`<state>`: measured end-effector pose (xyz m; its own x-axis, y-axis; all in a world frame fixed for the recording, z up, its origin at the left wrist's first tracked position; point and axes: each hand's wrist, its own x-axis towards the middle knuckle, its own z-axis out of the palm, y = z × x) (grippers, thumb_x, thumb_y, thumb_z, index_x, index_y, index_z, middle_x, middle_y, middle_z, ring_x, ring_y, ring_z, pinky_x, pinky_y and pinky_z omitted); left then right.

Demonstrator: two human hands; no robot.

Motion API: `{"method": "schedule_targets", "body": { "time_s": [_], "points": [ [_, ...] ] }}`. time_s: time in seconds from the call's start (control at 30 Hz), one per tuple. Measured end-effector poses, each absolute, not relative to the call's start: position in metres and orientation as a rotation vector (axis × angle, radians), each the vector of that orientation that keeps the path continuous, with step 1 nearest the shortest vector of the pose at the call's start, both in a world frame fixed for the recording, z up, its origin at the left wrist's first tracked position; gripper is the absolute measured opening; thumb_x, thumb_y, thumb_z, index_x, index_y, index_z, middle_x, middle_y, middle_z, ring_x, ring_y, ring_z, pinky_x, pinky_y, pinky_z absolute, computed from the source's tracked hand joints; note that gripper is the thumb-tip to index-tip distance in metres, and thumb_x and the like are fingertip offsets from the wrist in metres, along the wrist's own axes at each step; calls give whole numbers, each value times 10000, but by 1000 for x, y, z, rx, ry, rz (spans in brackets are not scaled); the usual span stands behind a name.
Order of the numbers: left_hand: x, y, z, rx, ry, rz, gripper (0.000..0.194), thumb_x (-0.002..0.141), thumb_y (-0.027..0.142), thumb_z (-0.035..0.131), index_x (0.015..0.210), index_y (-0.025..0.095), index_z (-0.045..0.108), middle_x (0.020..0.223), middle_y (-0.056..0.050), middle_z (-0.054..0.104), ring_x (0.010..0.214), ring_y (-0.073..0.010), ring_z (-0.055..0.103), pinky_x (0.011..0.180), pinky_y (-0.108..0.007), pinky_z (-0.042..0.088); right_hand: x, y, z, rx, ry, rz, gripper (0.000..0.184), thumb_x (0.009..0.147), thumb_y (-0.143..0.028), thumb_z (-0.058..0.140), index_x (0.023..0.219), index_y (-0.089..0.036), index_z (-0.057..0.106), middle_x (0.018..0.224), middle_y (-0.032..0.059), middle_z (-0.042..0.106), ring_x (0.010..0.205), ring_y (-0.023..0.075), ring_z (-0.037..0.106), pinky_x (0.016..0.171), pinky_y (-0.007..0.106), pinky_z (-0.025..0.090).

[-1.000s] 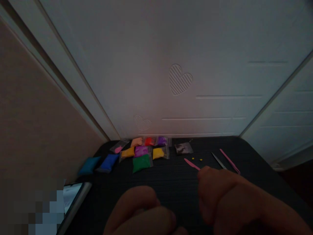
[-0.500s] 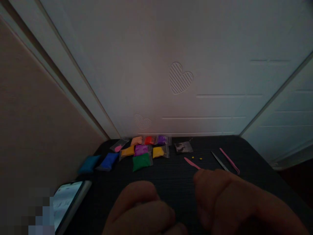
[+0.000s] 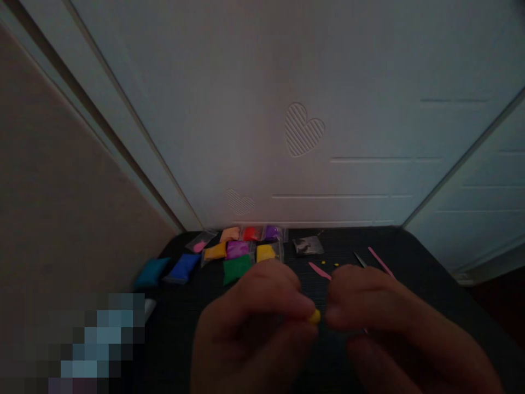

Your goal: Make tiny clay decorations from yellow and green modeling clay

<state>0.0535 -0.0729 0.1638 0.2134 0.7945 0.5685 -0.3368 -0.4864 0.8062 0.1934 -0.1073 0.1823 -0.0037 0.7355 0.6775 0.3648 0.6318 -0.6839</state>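
Note:
My left hand (image 3: pixel 250 323) pinches a small yellow lump of clay (image 3: pixel 315 316) between thumb and forefinger. Just to its right, my right hand (image 3: pixel 389 317) has its fingers curled and its thumb apart from the forefinger; I see nothing held in it. A thin pale glint shows between that thumb and forefinger, too blurred to name. Beyond the hands on the dark table lie a pink plastic knife (image 3: pixel 319 270) and two tiny yellow bits (image 3: pixel 336 265). The pointed metal blade (image 3: pixel 360 258) and a pink stick-like tool (image 3: pixel 380 261) are partly hidden behind my right hand.
Along the back left lie several small bags of coloured clay, among them a green bag (image 3: pixel 237 268) and a blue bag (image 3: pixel 183 268). A dark clear bag (image 3: pixel 308 246) sits at the back. White panels (image 3: pixel 254 109) rise behind the table (image 3: pixel 176 317). A phone's edge (image 3: pixel 150 310) shows at left.
Both hands have risen, and my left hand has turned so that the yellow clay shows at its fingertips. My right thumb now shows apart from the forefinger. The view has shifted slightly.

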Motion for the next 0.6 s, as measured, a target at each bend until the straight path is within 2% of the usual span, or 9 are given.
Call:
{"method": "schedule_targets", "body": {
  "time_s": [0.1, 0.2, 0.37, 0.6],
  "points": [
    [57, -69, 163, 1177, 497, 1349, 73, 680, 206, 626, 741, 245, 614, 662, 16, 518, 627, -117, 495, 555, -253, 436, 194, -102, 175, -890, -1635, 261, 126, 717, -199, 570, 824, -255, 606, 721, -24, 632, 645, 106, 593, 633, 191, 494],
    [62, -60, 161, 951, 499, 1304, 75, 660, 207, 637, 729, 223, 612, 641, 22, 519, 612, -96, 483, 557, -226, 426, 198, -95, 171, -952, -1666, 319, 186, 716, -158, 563, 883, -237, 588, 789, -17, 619, 707, 105, 575, 662, 198, 475],
    [52, -28, 158, 788, 452, 1410, 63, 709, 153, 565, 740, 199, 596, 577, 39, 471, 570, -76, 451, 513, -205, 374, 200, -78, 162, -1127, -1619, 511, 150, 766, -143, 501, 886, -204, 566, 846, -6, 580, 784, 105, 542, 711, 232, 436],
    [11, -2, 156, 756, 500, 1553, 143, 776, 166, 498, 639, 194, 532, 522, 54, 467, 515, -60, 388, 523, -211, 327, 194, -66, 144, -1177, -1633, 476, 124, 776, -195, 503, 870, -210, 583, 807, -8, 579, 740, 115, 538, 713, 269, 425]
  ]
}}
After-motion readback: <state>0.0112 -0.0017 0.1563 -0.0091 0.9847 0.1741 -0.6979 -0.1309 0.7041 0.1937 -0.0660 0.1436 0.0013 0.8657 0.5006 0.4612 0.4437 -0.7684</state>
